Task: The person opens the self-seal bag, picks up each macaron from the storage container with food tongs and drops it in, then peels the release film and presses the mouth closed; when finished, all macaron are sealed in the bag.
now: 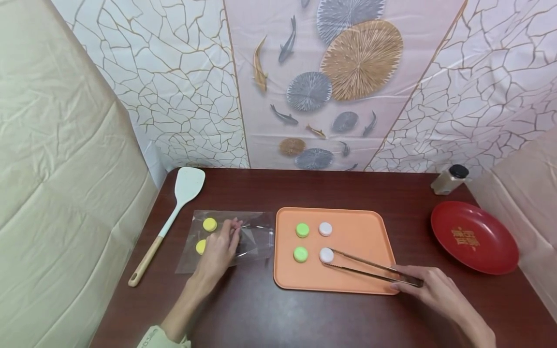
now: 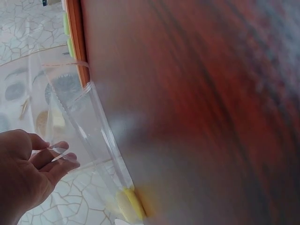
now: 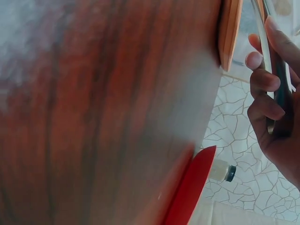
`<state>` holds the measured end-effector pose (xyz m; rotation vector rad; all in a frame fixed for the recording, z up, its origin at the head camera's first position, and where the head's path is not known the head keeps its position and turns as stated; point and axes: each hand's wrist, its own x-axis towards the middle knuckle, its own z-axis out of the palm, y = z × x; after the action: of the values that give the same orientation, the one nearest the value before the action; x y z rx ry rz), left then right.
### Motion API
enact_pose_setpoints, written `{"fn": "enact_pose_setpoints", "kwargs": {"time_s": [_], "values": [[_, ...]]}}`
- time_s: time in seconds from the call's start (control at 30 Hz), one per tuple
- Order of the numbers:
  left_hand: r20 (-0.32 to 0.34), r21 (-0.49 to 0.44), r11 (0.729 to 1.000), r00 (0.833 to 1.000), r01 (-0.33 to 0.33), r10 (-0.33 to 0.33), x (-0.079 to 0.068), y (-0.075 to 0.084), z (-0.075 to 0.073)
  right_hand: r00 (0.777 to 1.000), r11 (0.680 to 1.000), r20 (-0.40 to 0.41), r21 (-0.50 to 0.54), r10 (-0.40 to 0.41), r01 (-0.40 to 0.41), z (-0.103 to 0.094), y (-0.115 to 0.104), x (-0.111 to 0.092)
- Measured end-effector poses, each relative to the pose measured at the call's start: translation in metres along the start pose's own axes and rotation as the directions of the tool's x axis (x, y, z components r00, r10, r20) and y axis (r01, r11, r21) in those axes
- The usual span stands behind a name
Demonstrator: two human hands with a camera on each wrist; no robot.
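Note:
My left hand (image 1: pixel 217 249) pinches the upper film of a clear plastic bag (image 1: pixel 261 237) between thumb and fingers, and the film rises to the fingertips in the left wrist view. Two yellow macarons (image 1: pixel 210 224) lie within the bag's outline, the nearer one partly behind that hand. Metal tongs (image 1: pixel 409 280) are held in my right hand (image 1: pixel 435 290) at the tray's lower right corner. Their tips stand on either side of the nearer white macaron (image 1: pixel 326 255) on the orange tray (image 1: pixel 361 227). Another white macaron (image 1: pixel 325 228) and two green macarons (image 1: pixel 302 230) sit beside it.
A white spatula (image 1: pixel 189 183) with a wooden handle lies along the table's left side. At the right are a red oval plate (image 1: pixel 487 237) and a jar with a black lid (image 1: pixel 450 180). Patterned cloth (image 1: pixel 196 96) hangs behind the dark wooden table (image 1: pixel 261 188).

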<state>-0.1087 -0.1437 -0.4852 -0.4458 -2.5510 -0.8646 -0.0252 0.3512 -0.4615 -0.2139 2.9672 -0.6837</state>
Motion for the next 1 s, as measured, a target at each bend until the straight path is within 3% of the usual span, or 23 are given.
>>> {"fn": "enact_pose_setpoints", "kwargs": {"time_s": [0.67, 1.0], "values": [[0.014, -0.013, 1.000, 1.000, 0.012, -0.011, -0.002, 0.001, -0.001, 0.984, 0.989, -0.115, 0.042, -0.134, 0.139, 0.006, 0.004, -0.003], [-0.012, -0.015, 1.000, 1.000, -0.021, 0.021, -0.002, 0.000, -0.001, 0.964, 0.948, -0.119, 0.188, -0.236, 0.255, 0.013, -0.025, 0.016]]}}
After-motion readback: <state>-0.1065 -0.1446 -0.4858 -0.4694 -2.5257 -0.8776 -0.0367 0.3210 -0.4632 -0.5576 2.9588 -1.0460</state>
